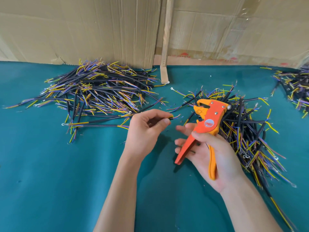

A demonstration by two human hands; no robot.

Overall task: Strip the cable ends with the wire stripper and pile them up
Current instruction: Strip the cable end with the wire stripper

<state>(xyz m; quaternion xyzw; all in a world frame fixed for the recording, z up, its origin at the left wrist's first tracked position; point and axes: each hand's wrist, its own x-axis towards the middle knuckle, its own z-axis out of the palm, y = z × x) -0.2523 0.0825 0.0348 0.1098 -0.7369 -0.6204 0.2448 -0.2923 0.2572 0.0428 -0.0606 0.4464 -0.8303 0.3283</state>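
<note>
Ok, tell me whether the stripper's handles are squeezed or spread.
Spread. The stripper lies in the right hand with its two handles splayed apart, fingers loose, not squeezing.

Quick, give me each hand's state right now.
Left hand: pinches a short black cable at its end.
Right hand: holds the orange wire stripper, fingers loose round its handles.

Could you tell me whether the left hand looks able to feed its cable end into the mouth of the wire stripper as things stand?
Probably yes. The left hand pinches the cable end, whose tip points toward the wire stripper held in the right hand. Only open air lies between them.
</note>
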